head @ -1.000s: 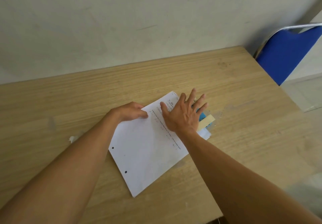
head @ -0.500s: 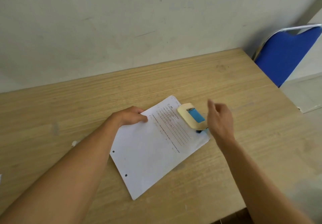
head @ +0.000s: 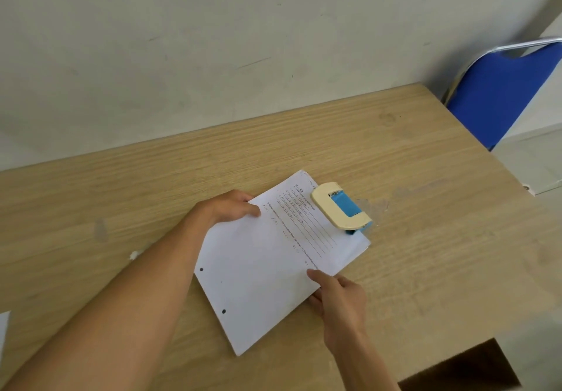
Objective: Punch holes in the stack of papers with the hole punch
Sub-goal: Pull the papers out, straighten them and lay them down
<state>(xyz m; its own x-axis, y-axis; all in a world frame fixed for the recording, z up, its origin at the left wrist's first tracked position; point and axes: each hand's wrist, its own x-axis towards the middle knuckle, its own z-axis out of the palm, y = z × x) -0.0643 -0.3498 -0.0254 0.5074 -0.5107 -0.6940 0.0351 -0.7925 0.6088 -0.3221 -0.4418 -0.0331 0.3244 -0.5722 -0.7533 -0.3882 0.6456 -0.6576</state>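
Note:
A white stack of papers (head: pixel 261 269) lies slanted on the wooden table, printed lines on its far half and two punched holes along its near-left edge. A cream and blue hole punch (head: pixel 342 208) sits over the stack's far-right edge. My left hand (head: pixel 231 206) grips the stack's far-left edge, thumb on top. My right hand (head: pixel 337 296) pinches the near-right edge, thumb on the top sheet and fingers under it. Neither hand touches the punch.
The wooden table (head: pixel 425 238) meets a pale wall at the back. A blue chair (head: pixel 498 92) stands past the table's right end. A small white scrap (head: pixel 133 255) lies left of my forearm. Another white sheet's corner (head: pixel 3 330) shows at the left border.
My right hand lifted off the hole punch, swung right, then came down toward me and took the stack's near-right edge. The punch is now uncovered. My left hand kept its hold.

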